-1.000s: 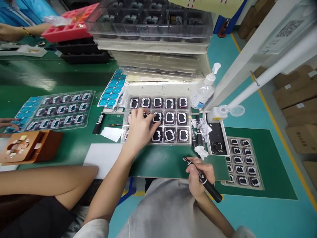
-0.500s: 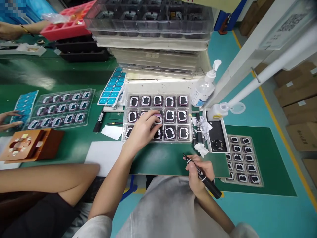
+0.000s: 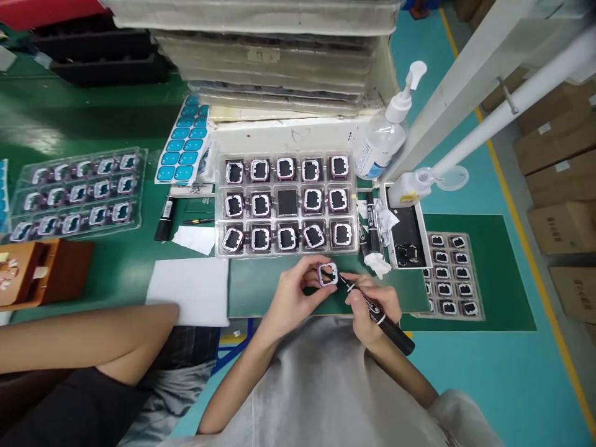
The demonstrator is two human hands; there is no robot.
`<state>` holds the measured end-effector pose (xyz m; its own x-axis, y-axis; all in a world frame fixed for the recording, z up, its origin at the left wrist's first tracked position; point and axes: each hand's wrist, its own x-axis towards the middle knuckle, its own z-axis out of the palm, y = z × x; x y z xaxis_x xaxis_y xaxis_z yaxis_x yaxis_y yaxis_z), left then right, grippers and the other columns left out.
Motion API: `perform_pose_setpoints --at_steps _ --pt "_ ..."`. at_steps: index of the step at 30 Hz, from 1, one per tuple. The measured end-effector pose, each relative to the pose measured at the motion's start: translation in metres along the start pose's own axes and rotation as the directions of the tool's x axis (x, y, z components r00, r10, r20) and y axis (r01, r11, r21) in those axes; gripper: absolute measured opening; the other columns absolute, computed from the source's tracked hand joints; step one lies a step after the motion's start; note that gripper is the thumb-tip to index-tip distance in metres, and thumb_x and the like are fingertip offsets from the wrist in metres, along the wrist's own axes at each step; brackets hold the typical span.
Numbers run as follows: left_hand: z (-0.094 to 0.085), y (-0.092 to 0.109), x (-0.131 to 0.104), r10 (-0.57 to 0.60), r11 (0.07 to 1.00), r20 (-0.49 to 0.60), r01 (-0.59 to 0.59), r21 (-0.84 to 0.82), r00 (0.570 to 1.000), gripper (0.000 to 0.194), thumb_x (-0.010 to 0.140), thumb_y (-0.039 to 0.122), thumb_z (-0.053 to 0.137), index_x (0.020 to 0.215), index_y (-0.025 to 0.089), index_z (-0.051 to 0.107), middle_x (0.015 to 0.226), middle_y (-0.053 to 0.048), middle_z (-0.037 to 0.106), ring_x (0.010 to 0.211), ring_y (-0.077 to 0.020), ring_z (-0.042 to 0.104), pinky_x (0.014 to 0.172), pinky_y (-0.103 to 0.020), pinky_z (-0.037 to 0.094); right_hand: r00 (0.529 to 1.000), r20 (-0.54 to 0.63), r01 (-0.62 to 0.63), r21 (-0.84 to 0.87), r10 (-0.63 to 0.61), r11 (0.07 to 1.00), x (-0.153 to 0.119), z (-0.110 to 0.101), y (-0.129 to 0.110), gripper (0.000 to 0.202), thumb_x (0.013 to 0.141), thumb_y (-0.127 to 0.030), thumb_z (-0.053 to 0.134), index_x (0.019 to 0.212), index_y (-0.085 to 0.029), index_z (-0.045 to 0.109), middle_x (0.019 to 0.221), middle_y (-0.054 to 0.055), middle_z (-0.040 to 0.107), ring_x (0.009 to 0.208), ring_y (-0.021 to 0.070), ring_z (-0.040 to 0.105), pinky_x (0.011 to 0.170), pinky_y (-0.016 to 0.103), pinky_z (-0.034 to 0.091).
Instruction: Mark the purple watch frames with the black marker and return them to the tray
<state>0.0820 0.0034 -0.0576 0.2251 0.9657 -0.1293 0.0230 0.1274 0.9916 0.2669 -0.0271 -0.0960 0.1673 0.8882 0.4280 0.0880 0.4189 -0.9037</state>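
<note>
Between the thumb and fingers of my left hand (image 3: 294,297) is a small square frame (image 3: 328,274) with rounded corners, pale with a purplish edge. My right hand (image 3: 375,307) grips a black marker pen (image 3: 387,329), uncapped, its tip close to the frame's right edge; whether it touches I cannot tell. Just beyond my hands lies a clear plastic tray (image 3: 286,251) holding rows of similar frames. One pocket (image 3: 287,203) in its middle row shows only a dark bottom.
Behind the tray rise stacked trays (image 3: 279,68). A pump bottle (image 3: 384,136), spare markers (image 3: 372,223) and a white box (image 3: 428,251) stand right. Left are blue sticker sheets (image 3: 184,143), a white cloth (image 3: 189,292), another tray (image 3: 79,192) and a co-worker's arm (image 3: 88,335).
My left hand has lifted a frame out of the tray's middle row and brought it down to the marker. My right hand still holds the marker. The view has tilted lower.
</note>
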Motion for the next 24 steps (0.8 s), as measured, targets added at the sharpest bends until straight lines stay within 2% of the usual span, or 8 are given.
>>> perform_pose_setpoints --at_steps 3,5,8,14,18,24 --pt "0.009 -0.013 -0.002 0.008 0.999 -0.037 -0.006 0.032 0.999 0.044 0.094 0.020 0.089 0.132 0.025 0.070 0.117 -0.005 0.084 0.101 -0.0213 0.086 0.098 -0.034 0.071 0.999 0.016 0.051 0.023 -0.052 0.998 0.009 0.003 -0.008 0.018 0.107 -0.015 0.069 0.110 -0.030 0.060 0.076 -0.007 0.066 0.068 0.0182 0.067 0.095 0.055 0.076" --pt "0.011 -0.019 -0.003 0.028 0.997 -0.045 -0.024 0.072 0.999 0.043 0.095 0.018 0.086 0.134 0.025 0.070 0.119 -0.005 0.085 0.103 -0.0220 0.086 0.099 -0.035 0.071 0.999 0.041 0.034 -0.010 -0.033 0.999 0.015 0.006 -0.013 0.019 0.106 -0.012 0.069 0.106 -0.029 0.062 0.075 -0.007 0.067 0.074 0.0182 0.073 0.097 0.052 0.076" --pt "0.011 -0.022 -0.003 0.056 0.990 -0.033 -0.051 0.133 0.998 0.042 0.098 0.017 0.082 0.137 0.026 0.070 0.122 -0.006 0.086 0.107 -0.0229 0.086 0.100 -0.035 0.071 0.999 0.039 0.006 -0.059 -0.003 0.998 0.019 0.008 -0.017 0.021 0.103 -0.008 0.071 0.101 -0.027 0.063 0.074 -0.006 0.068 0.080 0.0196 0.079 0.098 0.049 0.076" --pt "0.008 -0.024 -0.005 0.100 0.972 -0.012 -0.095 0.216 0.995 0.044 0.100 0.014 0.078 0.140 0.027 0.068 0.127 -0.005 0.085 0.112 -0.0231 0.086 0.101 -0.033 0.070 1.000 0.018 0.006 -0.190 -0.002 0.982 0.017 0.010 -0.017 0.021 0.101 -0.007 0.073 0.099 -0.026 0.065 0.084 -0.001 0.075 0.097 0.0250 0.086 0.092 0.043 0.076" --pt "0.009 -0.027 -0.007 0.120 0.958 -0.002 -0.115 0.264 0.993 0.045 0.102 0.015 0.077 0.143 0.029 0.067 0.127 -0.004 0.085 0.111 -0.0224 0.086 0.099 -0.032 0.070 0.999 0.012 0.032 -0.215 -0.030 0.976 0.019 0.010 -0.018 0.020 0.103 -0.009 0.072 0.098 -0.026 0.064 0.079 -0.002 0.074 0.093 0.0253 0.087 0.089 0.044 0.077" --pt "0.010 -0.025 -0.008 0.138 0.944 0.003 -0.133 0.303 0.990 0.043 0.104 0.016 0.074 0.144 0.028 0.066 0.127 -0.005 0.085 0.111 -0.0231 0.086 0.097 -0.033 0.070 0.997 0.019 0.071 -0.201 -0.069 0.977 0.023 0.012 -0.019 0.023 0.101 -0.008 0.072 0.095 -0.028 0.061 0.074 -0.005 0.068 0.082 0.0208 0.082 0.091 0.044 0.078"
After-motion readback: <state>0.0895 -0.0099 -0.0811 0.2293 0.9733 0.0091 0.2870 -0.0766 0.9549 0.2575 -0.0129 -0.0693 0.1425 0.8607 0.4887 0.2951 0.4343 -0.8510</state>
